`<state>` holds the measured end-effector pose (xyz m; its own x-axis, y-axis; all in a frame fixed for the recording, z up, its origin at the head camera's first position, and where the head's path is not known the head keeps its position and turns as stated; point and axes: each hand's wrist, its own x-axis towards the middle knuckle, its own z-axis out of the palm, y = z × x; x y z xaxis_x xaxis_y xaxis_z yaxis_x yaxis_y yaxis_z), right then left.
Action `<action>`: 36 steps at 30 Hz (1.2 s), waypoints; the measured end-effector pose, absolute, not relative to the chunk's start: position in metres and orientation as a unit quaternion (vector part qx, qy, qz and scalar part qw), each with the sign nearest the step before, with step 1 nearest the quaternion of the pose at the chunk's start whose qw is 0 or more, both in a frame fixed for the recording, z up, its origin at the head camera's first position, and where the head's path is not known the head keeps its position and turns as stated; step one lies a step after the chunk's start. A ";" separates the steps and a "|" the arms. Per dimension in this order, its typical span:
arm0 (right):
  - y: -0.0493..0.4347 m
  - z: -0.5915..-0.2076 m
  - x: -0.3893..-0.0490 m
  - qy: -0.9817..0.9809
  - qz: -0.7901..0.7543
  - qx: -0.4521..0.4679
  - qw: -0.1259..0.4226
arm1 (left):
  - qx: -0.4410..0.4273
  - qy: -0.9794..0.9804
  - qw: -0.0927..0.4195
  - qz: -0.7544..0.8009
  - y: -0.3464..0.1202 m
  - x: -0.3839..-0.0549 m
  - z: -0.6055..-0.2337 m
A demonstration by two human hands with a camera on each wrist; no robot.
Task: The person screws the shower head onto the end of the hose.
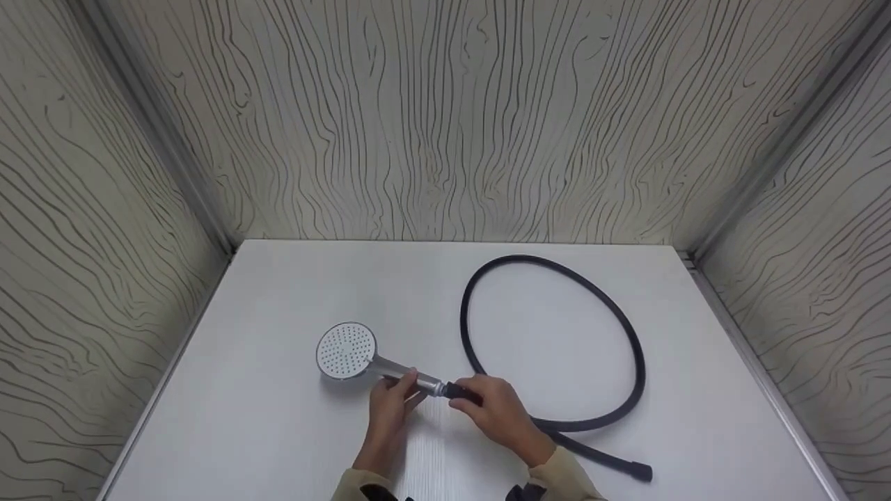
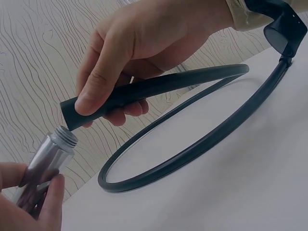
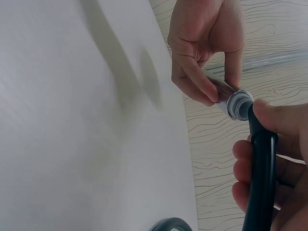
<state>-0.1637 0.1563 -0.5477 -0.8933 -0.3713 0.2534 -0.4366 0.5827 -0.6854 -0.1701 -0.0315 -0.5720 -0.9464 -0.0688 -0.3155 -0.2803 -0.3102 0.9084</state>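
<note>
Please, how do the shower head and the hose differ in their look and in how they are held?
The shower head is silver with a pale, dotted round face, whereas the hose is black. The shower head has a straight handle; the hose curves into a loop. The left hand grips the shower head by its handle, while the right hand holds the hose near one end. Both have an end held close to the other.
</note>
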 end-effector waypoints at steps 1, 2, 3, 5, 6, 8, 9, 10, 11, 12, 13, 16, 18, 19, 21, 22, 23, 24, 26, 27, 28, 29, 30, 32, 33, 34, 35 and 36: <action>0.156 -0.549 -0.163 -0.886 0.399 0.230 0.042 | -0.148 0.586 0.066 0.794 -0.031 -0.170 -0.572; 0.156 -0.550 -0.163 -0.885 0.402 0.232 0.042 | -0.147 0.588 0.065 0.792 -0.031 -0.170 -0.572; 0.155 -0.550 -0.162 -0.884 0.403 0.232 0.040 | -0.148 0.591 0.063 0.791 -0.031 -0.169 -0.572; 0.155 -0.552 -0.161 -0.884 0.406 0.229 0.032 | -0.148 0.600 0.057 0.784 -0.030 -0.167 -0.572; 0.155 -0.553 -0.161 -0.885 0.405 0.227 0.028 | -0.150 0.605 0.051 0.781 -0.030 -0.166 -0.573; 0.156 -0.554 -0.160 -0.889 0.400 0.222 0.018 | -0.154 0.611 0.035 0.776 -0.028 -0.164 -0.573; 0.156 -0.554 -0.159 -0.891 0.396 0.220 0.014 | -0.156 0.617 0.029 0.771 -0.028 -0.163 -0.574; 0.156 -0.554 -0.159 -0.894 0.391 0.220 0.013 | -0.157 0.623 0.022 0.766 -0.027 -0.162 -0.574; 0.155 -0.554 -0.159 -0.896 0.386 0.219 0.012 | -0.156 0.627 0.016 0.763 -0.027 -0.162 -0.574; 0.155 -0.553 -0.159 -0.898 0.380 0.220 0.013 | -0.155 0.630 0.012 0.760 -0.027 -0.162 -0.574; 0.155 -0.553 -0.160 -0.900 0.376 0.220 0.014 | -0.153 0.633 0.011 0.759 -0.027 -0.161 -0.574; 0.155 -0.553 -0.161 -0.902 0.369 0.221 0.018 | -0.148 0.632 0.013 0.761 -0.028 -0.162 -0.573; 0.155 -0.553 -0.161 -0.903 0.368 0.220 0.018 | -0.149 0.627 0.018 0.765 -0.029 -0.163 -0.573; 0.154 -0.554 -0.162 -0.903 0.368 0.220 0.017 | -0.152 0.624 0.022 0.766 -0.030 -0.163 -0.573; 0.154 -0.554 -0.163 -0.903 0.369 0.219 0.013 | -0.160 0.619 0.031 0.768 -0.030 -0.163 -0.574; 0.155 -0.555 -0.163 -0.903 0.370 0.217 0.011 | -0.164 0.618 0.036 0.768 -0.031 -0.164 -0.574; 0.155 -0.555 -0.163 -0.903 0.372 0.214 0.008 | -0.169 0.616 0.043 0.768 -0.031 -0.164 -0.574; 0.155 -0.555 -0.164 -0.903 0.374 0.212 0.007 | -0.172 0.614 0.049 0.769 -0.031 -0.164 -0.575; 0.155 -0.555 -0.165 -0.903 0.376 0.207 0.005 | -0.172 0.610 0.059 0.771 -0.032 -0.164 -0.576; 0.156 -0.555 -0.165 -0.903 0.378 0.205 0.004 | -0.170 0.609 0.063 0.772 -0.032 -0.165 -0.576; 0.156 -0.555 -0.165 -0.903 0.378 0.205 0.003 | -0.169 0.607 0.064 0.774 -0.031 -0.165 -0.576; 0.156 -0.554 -0.165 -0.903 0.377 0.204 0.000 | -0.168 0.609 0.064 0.773 -0.031 -0.165 -0.576; 0.156 -0.554 -0.164 -0.904 0.375 0.204 -0.004 | -0.168 0.611 0.063 0.771 -0.030 -0.165 -0.577; 0.156 -0.553 -0.164 -0.905 0.371 0.206 -0.011 | -0.170 0.618 0.052 0.766 -0.029 -0.165 -0.577; 0.156 -0.553 -0.163 -0.907 0.367 0.208 -0.011 | -0.171 0.622 0.046 0.763 -0.028 -0.165 -0.577; 0.155 -0.553 -0.163 -0.909 0.360 0.210 -0.007 | -0.173 0.626 0.040 0.760 -0.027 -0.165 -0.576; 0.155 -0.554 -0.163 -0.911 0.354 0.213 0.001 | -0.175 0.631 0.033 0.756 -0.026 -0.165 -0.576; 0.155 -0.554 -0.162 -0.912 0.350 0.215 0.013 | -0.174 0.634 0.026 0.753 -0.025 -0.165 -0.575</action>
<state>-0.1624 0.1552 -0.5542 -0.9071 -0.3828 0.1748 -0.4015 0.6627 -0.6321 -0.1650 -0.0254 -0.5753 -0.9379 -0.1816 -0.2957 -0.2603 -0.1954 0.9455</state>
